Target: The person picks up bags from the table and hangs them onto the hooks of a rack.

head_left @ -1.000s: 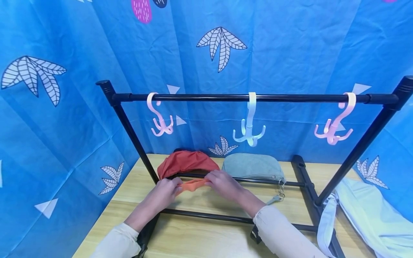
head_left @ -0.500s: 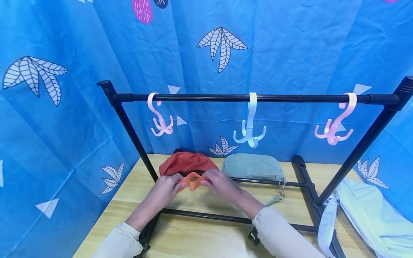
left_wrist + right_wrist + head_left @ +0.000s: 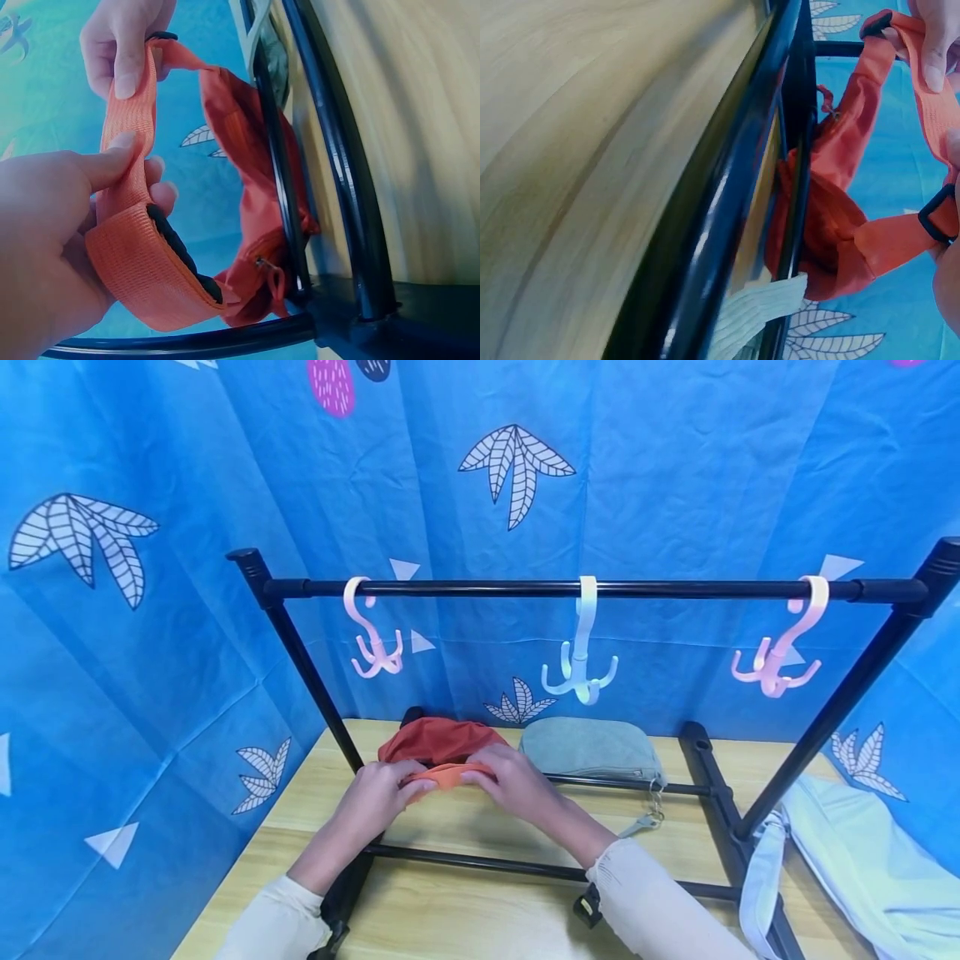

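A red bag (image 3: 438,739) lies at the back left, behind the rack's lower bar. Its orange-red webbing strap (image 3: 446,775) is raised in front of it, pinched by both hands. My left hand (image 3: 375,797) holds the left part between thumb and fingers. A short way along, my right hand (image 3: 517,781) grips it likewise. In the left wrist view the strap (image 3: 127,127) runs between the two thumbs and loops down to the bag (image 3: 259,187), with a black strip showing along the fold. A black buckle (image 3: 932,217) sits on the strap in the right wrist view.
A black rack (image 3: 480,587) carries two pink hooks (image 3: 378,656) and a pale blue hook (image 3: 581,668). A grey-green pouch (image 3: 588,747) with a key ring lies behind the bar. A pale blue bag (image 3: 870,843) lies at the right. A blue patterned curtain hangs behind.
The strap between the hands bulged into a small open loop half a second ago and now lies flatter. Both hands have shifted slightly, and the red bag has moved a little right.
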Tool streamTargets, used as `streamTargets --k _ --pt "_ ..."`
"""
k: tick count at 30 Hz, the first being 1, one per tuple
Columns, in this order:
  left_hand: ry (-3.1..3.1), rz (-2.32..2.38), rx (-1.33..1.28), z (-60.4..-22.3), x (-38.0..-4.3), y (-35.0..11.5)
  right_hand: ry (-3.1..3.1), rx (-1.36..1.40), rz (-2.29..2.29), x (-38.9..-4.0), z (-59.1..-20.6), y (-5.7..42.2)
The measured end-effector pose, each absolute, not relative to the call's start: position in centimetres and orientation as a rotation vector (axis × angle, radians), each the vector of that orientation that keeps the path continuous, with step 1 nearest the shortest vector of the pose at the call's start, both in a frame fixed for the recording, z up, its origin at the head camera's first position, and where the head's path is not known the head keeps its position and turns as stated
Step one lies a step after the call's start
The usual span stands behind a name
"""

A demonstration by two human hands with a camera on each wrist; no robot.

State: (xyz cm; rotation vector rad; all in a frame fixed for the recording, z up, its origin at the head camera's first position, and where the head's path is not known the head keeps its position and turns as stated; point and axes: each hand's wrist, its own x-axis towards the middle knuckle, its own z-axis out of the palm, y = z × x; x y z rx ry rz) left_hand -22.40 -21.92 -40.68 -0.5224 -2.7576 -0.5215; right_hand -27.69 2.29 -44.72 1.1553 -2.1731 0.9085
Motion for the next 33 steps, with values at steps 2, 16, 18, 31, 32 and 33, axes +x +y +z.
streamTargets --k 2,16,18,31,32,33 --pt "-2.754 -0.508 -0.515 -40.4 -22.4 -21.9 -2.164 1.16 0.92 -27.6 -44.4 2.2" --pt "-2.725 -0.502 -0.526 -39.4 -22.4 -22.0 -2.161 1.182 0.868 -27.2 -42.1 2.4" --pt "-2.729 -0.505 -0.525 -39.2 -22.3 -22.1 -2.178 1.189 0.843 -27.1 -41.9 2.5" --pt "-2.742 -0.564 -0.477 -38.2 -21.7 -22.7 -2.165 1.283 0.748 -27.0 -40.2 3.0" --pt "-2.733 -0.565 -0.474 -38.0 -21.7 -22.7 -2.156 1.279 0.741 -27.0 -40.1 3.0" --pt "-2.724 -0.567 -0.471 -37.9 -21.6 -22.8 -2.147 1.277 0.734 -27.0 -40.0 3.1"
